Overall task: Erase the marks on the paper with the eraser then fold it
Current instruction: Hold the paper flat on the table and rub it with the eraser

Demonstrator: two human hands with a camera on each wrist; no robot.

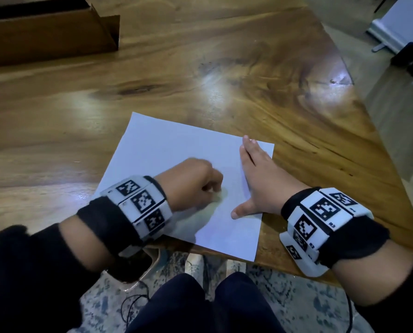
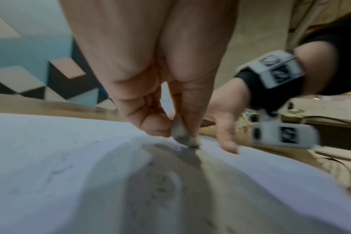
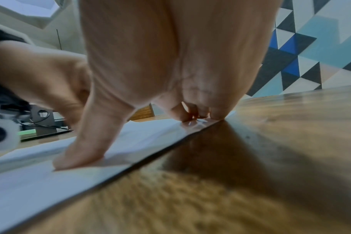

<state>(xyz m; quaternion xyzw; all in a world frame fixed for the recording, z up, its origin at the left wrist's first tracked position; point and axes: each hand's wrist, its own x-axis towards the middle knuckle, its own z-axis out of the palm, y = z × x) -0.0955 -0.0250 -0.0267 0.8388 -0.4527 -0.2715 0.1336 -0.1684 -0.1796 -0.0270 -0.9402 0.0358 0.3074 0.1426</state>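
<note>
Meanwhile, my left hand pinches a small grey eraser, its smudged tip touching the paper, which lies flat near the table's front edge with one corner overhanging it. My right hand presses flat, fingers straight, along the sheet's right edge. Wristband tags read R2 and R3; faint grey smudges on the sheet are illegible.

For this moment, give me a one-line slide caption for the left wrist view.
Left hand pinches a worn eraser against the paper; right hand presses the sheet flat.
</note>
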